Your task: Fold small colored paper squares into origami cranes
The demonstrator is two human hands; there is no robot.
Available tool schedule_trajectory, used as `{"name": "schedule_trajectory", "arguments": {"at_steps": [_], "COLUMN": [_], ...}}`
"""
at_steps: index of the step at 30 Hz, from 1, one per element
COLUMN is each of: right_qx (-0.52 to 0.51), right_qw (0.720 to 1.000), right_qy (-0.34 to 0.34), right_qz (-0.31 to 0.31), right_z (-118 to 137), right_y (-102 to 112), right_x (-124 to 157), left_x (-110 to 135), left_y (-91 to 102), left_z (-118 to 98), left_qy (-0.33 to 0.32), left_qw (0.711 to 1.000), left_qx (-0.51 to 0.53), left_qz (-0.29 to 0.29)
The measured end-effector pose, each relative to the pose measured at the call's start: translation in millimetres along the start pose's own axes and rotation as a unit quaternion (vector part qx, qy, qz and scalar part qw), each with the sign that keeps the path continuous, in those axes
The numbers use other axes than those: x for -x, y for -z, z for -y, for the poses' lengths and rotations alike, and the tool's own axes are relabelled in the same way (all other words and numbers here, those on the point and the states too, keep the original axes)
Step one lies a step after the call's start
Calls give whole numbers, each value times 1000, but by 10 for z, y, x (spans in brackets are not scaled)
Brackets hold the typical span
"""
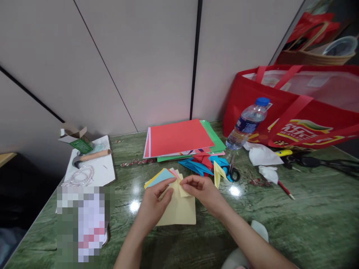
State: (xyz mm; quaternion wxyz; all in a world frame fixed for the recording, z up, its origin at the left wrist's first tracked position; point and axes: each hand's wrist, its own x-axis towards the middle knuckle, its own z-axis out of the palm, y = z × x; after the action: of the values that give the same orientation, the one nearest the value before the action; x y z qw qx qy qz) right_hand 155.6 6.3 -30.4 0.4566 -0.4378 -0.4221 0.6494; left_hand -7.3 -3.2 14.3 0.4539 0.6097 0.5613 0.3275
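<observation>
Pale yellow paper (183, 213) lies on the green table, with a smaller folded piece of the same colour (184, 191) raised over it between my hands. My left hand (158, 200) pinches the folded paper's left side with thumb and fingers. On its right side, my right hand (202, 190) closes its fingertips on the paper's upper edge. Blue, orange and pink sheets (160, 177) fan out behind my left hand. Just beyond my right hand are a folded yellow paper piece (218, 173), folded blue paper (195, 166) and dark-handled scissors (233, 172).
A stack of coloured sheets (179, 138) lies by the wall. At right stand a water bottle (246, 123) and a red bag (280, 108), near crumpled tissue (263, 154) and a red pen (285, 189). Left, a white board (108, 170) bears a small box (81, 144) and a wooden-handled tool (97, 155).
</observation>
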Motion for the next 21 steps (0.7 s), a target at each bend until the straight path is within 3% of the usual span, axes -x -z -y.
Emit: {"name": "schedule_trajectory", "arguments": {"at_steps": [7,21], "right_qx": [-34,-42], "right_qw": [999,997], "right_qy": [-18,-4], "right_qz": [1,-59], "right_z": [-26,-62], "right_y": [15,14], "right_x": [1,-26], "left_x": [-3,-16], "left_y": [-6,-26], "left_z": [18,35], "left_qy": [-4,88], "left_qw": [1000,991], "left_qx": [-1,97], "left_qz": [7,40]}}
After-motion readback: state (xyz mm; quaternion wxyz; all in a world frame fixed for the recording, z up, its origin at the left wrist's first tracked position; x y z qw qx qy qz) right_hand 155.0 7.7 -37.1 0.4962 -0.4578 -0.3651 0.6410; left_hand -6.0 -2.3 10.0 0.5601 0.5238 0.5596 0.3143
